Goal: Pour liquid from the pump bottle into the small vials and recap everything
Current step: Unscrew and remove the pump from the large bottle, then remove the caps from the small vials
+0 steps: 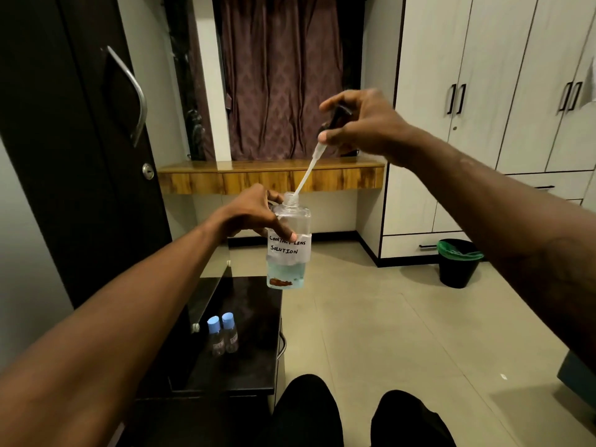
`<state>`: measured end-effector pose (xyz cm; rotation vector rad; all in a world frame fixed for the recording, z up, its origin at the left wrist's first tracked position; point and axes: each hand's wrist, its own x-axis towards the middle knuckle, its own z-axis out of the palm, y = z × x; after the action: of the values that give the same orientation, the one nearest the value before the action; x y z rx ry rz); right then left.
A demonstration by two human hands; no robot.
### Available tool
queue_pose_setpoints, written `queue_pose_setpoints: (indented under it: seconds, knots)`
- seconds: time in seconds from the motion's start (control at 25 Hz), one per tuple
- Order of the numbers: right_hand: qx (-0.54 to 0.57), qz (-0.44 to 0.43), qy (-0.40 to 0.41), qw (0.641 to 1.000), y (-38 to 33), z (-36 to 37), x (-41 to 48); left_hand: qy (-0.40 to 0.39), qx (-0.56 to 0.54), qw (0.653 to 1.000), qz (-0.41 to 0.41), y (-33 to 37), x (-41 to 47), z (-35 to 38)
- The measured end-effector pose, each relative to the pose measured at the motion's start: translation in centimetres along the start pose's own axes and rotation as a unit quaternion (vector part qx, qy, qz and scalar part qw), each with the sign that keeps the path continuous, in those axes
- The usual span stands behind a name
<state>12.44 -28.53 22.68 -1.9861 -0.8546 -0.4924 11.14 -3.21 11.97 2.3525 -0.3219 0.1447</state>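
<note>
While left hand (258, 211) grips bottle (288, 243) | right hand (364, 124) grips half-hidden pump (335, 116) | label partly covered

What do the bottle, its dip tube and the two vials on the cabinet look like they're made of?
Bottle: clear, glossy plastic by the look; the liquid shows through, and a paper label is stuck on. Dip tube: thin, whitish, translucent plastic, slightly bent. Vials: clear bodies, plastic or glass, too small to tell; light blue caps look like matte plastic. Cabinet top: dark and glossy; it shows reflections.
</note>
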Motion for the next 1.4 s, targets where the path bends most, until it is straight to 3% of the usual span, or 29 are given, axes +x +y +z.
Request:
queue_pose_setpoints:
  seconds: [0.32, 0.52, 0.72, 1.04, 1.4]
  knots:
    - [0.129, 0.069, 0.116, 0.982, 2.5, 1.2, -0.2, 0.032, 0.017, 0.996, -0.078, -5.3, 0.0, -0.2]
    - [0.193, 0.220, 0.103, 0.951, 5.7, 4.3, -0.8, 0.037, 0.008, 0.990, -0.133, -8.8, 0.5, 0.7]
    - [0.231, 0.381, 0.064, 0.893, 10.3, 13.4, -3.2, 0.047, 0.014, 0.979, -0.200, -11.3, 0.2, 0.8]
    - [0.172, 0.516, -0.032, 0.838, 15.2, 28.8, -8.5, 0.028, 0.095, 0.962, -0.254, -12.5, -0.5, 1.4]
    - [0.073, 0.519, -0.056, 0.850, 17.4, 32.9, -10.8, 0.053, 0.141, 0.949, -0.279, -12.7, -0.5, 1.6]
